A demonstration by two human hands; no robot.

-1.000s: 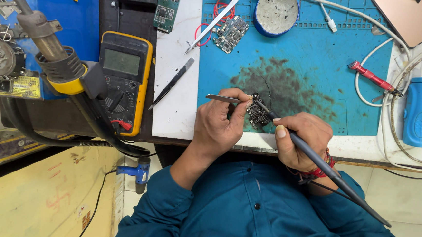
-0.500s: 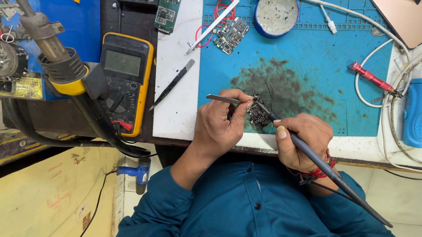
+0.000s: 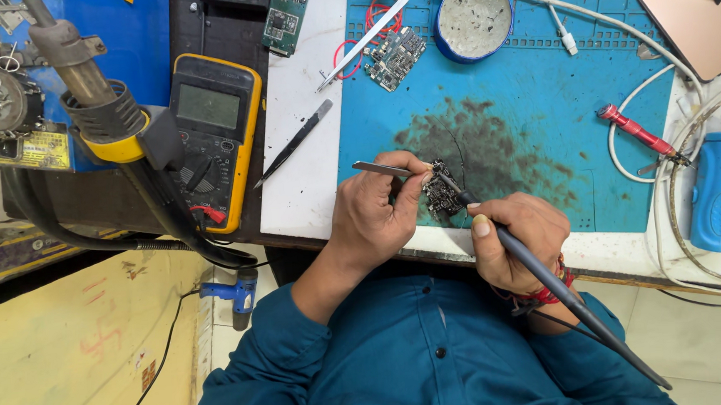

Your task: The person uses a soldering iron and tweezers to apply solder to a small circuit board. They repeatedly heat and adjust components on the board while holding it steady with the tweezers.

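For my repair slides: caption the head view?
Left hand holds tweezers, right hand a soldering iron, over a small circuit board.

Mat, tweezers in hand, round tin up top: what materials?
Mat: likely silicone, matte blue, moulded ridges, scorched dark patch. Tweezers in the left hand: bare metal, grey sheen. Tin: probably metal, blue wall, contents dull grey.

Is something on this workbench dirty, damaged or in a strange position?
Yes: the blue work mat has a large dark, sooty stain in its middle, just beyond the small circuit board being worked on. It looks burnt or soiled.
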